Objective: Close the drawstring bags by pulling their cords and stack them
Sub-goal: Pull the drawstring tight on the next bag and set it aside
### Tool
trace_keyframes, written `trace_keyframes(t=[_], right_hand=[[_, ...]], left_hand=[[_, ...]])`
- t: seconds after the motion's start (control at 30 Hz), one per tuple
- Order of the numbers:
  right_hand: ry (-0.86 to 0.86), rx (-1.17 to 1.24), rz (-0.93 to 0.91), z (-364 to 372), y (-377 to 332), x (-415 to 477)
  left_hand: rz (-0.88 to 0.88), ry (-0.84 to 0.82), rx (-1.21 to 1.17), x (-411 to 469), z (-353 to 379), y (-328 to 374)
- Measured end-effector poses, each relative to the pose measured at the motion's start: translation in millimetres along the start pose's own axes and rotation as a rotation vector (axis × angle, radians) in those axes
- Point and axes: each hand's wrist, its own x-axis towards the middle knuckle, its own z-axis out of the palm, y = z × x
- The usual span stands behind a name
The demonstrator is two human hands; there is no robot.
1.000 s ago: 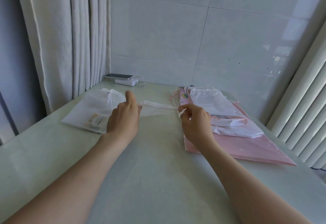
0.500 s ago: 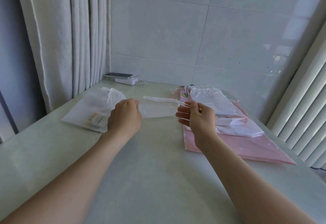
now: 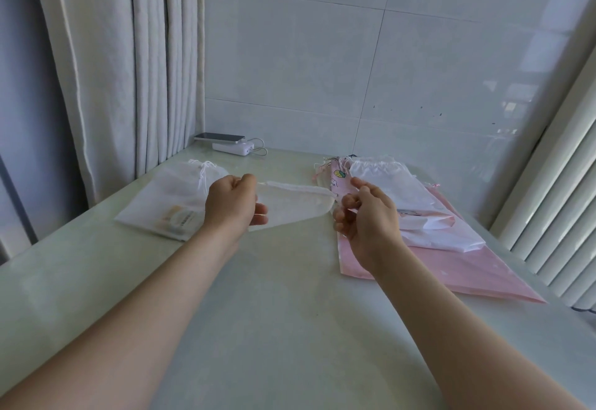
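My left hand [image 3: 230, 205] is curled closed on the left end of a small sheer white mesh drawstring bag [image 3: 292, 205], pinching its top hem near the cord. The bag hangs just above the pale green table [image 3: 274, 313], mid-scene between both hands, mouth edge stretched flat toward the right. My right hand [image 3: 366, 216] is at the bag's right end, fingers [image 3: 350, 201] loosely bent and partly spread; can't tell if they grip the cord, too thin to see. Far left: finished white mesh bag with cinched top [image 3: 174, 200], lying flat, a label showing through. Right: pile of pink and white drawstring bags [image 3: 429, 225], overlapping, just beside my right hand. Far edge by the grey curtain [image 3: 129, 64]: phone on a white power bank [image 3: 230, 143].
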Motion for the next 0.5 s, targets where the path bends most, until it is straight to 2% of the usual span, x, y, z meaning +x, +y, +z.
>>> trace_keyframes(t=[0.07,0.17,0.27,0.33,0.4,0.5], right_hand=[[0.004,-0.291,-0.141,-1.3,4.2,2.6],[-0.011,-0.948,-0.552,-4.9,9.0,5.2],[-0.004,-1.41,-0.854,-10.1,16.7,7.8],[-0.012,-1.526,-0.986,-13.5,21.4,10.9],[-0.021,-1.511,-1.044,-17.2,22.6,17.2],[0.011,-1.585,-1.163,-20.0,22.9,22.7]], left_hand=[[-0.052,0.006,-0.164,-1.4,2.9,4.4],[-0.108,0.038,-0.376,-0.7,4.4,9.7],[-0.184,0.067,-0.49,-1.2,4.7,11.4],[-0.28,0.091,-0.561,-2.2,3.7,12.7],[-0.348,0.118,-0.616,-2.3,2.4,12.0],[-0.36,0.142,-0.651,-2.1,0.9,11.0]])
